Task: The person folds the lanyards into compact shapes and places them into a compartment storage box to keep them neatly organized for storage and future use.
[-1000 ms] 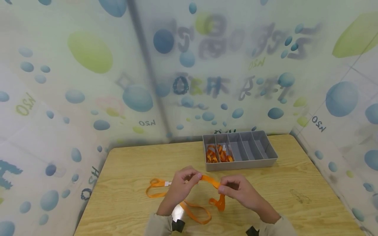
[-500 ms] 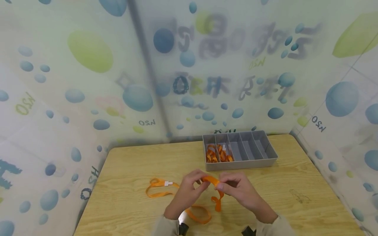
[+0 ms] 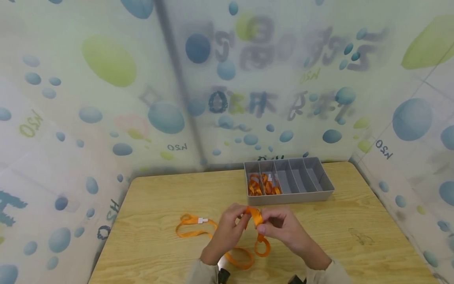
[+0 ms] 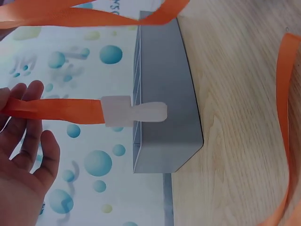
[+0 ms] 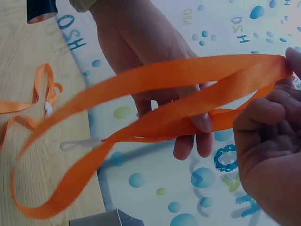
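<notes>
Both hands hold an orange lanyard [image 3: 256, 216] up over the table in the head view. My left hand [image 3: 228, 230] pinches it on one side, and my right hand [image 3: 285, 232] grips it between thumb and fingers on the other. A loop of the ribbon dangles below the right hand. In the left wrist view, the lanyard's white plastic clip [image 4: 117, 110] sticks out past the left hand's fingers. Long folds of ribbon [image 5: 141, 77] run between the hands in the right wrist view. Another orange lanyard [image 3: 191, 234] lies loosely looped on the table, partly hidden behind the left forearm.
A grey divided box [image 3: 289, 198] stands at the table's back edge, beyond the hands. Its two leftmost compartments contain orange lanyards [image 3: 254, 187]. Behind the wooden table [image 3: 159, 197] rises a wall covering printed with blue and green bubbles [image 3: 165, 118].
My left hand has moved right, toward the right hand, and the ribbon between them has gone from stretched to folded. The dangling end now hangs as a round loop.
</notes>
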Action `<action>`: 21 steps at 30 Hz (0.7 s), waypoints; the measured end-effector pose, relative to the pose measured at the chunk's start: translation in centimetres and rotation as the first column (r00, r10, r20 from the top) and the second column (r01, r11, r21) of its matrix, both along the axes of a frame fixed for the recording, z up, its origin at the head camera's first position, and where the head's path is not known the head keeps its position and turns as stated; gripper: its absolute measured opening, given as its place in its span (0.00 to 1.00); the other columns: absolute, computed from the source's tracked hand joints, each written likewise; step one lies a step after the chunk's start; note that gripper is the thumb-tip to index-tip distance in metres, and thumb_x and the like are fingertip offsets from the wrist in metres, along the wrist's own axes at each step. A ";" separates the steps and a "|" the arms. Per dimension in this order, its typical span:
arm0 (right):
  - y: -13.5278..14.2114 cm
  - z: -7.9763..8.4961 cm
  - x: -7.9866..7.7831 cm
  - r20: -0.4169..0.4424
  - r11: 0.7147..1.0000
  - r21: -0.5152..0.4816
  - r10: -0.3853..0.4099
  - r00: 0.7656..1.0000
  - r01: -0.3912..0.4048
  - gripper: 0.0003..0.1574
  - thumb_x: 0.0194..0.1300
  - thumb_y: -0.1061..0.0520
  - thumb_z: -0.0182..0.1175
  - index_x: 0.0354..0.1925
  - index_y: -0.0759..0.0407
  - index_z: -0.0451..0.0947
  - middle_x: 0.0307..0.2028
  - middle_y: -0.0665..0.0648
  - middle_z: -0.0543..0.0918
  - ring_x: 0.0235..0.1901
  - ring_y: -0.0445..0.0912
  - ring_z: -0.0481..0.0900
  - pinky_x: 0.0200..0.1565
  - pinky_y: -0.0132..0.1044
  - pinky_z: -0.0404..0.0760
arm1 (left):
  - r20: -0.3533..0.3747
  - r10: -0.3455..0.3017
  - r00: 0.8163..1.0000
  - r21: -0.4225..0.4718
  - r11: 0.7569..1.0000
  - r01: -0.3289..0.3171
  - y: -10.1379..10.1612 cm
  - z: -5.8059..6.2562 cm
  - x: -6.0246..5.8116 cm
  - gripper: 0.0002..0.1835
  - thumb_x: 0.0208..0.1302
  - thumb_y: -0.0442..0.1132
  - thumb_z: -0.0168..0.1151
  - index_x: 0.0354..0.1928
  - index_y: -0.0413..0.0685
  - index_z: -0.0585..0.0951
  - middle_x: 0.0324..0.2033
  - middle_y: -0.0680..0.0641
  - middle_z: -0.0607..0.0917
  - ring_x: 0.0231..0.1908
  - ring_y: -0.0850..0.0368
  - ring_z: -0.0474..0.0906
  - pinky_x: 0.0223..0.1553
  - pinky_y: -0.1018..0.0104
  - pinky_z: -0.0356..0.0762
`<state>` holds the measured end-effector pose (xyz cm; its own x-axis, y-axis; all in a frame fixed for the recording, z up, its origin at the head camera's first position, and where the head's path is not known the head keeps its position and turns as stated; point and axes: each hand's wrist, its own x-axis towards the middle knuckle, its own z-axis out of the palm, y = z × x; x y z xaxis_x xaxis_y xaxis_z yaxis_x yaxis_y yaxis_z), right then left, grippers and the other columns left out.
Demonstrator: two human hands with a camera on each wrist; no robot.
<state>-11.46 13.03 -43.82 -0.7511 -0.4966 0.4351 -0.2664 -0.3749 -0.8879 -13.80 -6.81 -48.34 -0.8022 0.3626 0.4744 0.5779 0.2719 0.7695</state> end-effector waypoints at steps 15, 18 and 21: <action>-0.2 0.4 0.2 0.015 0.996 -0.051 -0.070 0.997 0.071 0.14 0.68 0.71 0.58 0.46 0.62 0.87 0.39 0.50 0.88 0.35 0.37 0.83 0.39 0.32 0.84 | -0.043 -0.009 0.999 0.061 0.998 0.012 0.3 -1.0 0.1 0.05 0.67 0.34 0.64 0.40 0.47 0.87 0.35 0.51 0.85 0.36 0.60 0.77 0.35 0.65 0.79; -0.3 0.5 0.0 -0.033 0.992 -0.065 -0.114 0.993 0.112 0.10 0.67 0.73 0.58 0.43 0.73 0.84 0.32 0.49 0.83 0.29 0.36 0.77 0.34 0.29 0.81 | 0.004 -0.077 0.997 0.097 0.992 0.076 0.5 -1.5 0.2 0.05 0.67 0.32 0.62 0.40 0.44 0.87 0.32 0.47 0.86 0.32 0.63 0.76 0.32 0.68 0.79; -0.5 0.5 -0.3 -0.084 0.985 -0.079 -0.159 0.984 0.152 0.08 0.67 0.74 0.57 0.41 0.77 0.82 0.25 0.54 0.76 0.23 0.42 0.68 0.26 0.31 0.74 | 0.102 -0.154 0.983 0.141 0.980 0.139 0.8 -1.6 0.5 0.08 0.70 0.31 0.59 0.42 0.38 0.86 0.31 0.43 0.86 0.31 0.67 0.75 0.32 0.69 0.79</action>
